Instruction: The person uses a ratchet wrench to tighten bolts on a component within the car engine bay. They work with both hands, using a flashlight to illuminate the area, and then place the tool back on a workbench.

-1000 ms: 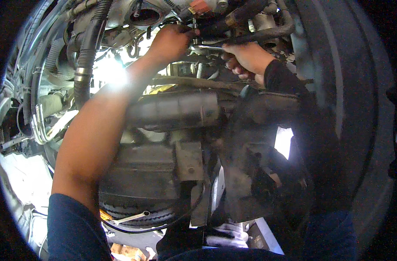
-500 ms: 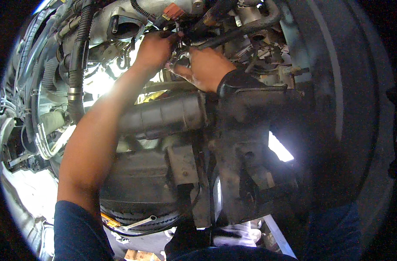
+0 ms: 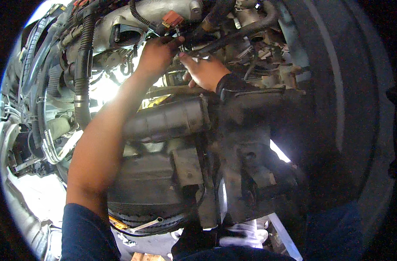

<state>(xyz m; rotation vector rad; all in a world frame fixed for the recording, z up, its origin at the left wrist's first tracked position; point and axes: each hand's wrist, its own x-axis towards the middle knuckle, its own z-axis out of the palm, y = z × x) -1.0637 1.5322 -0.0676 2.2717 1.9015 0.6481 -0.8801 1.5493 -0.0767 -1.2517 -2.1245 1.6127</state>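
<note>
My left hand [image 3: 157, 56] reaches deep into the engine bay, its fingers closed around a slim shiny metal rod [image 3: 178, 31]. The rod stands just below an orange-red connector [image 3: 173, 18]. Beside it, my right hand [image 3: 205, 73] has its thumb up against the rod's lower end. That hand is closed on a shiny metal hand tool [image 3: 202, 56], of which only a short stretch shows along its upper edge. Its exact kind is hidden by the fingers. A dark cuff covers my right wrist.
A silver metal pipe with an open port [image 3: 128, 37] lies left of my hands, near a ribbed black hose [image 3: 82, 69]. A dark cylinder [image 3: 168, 119] crosses below. Lower down, a combination wrench [image 3: 146, 224] rests by a tyre [image 3: 163, 213]. Dark panels line the right side.
My right hand has turned, its thumb now raised toward the rod and its lower fingers curled below. My left hand stays on the rod. The whole view has shifted slightly.
</note>
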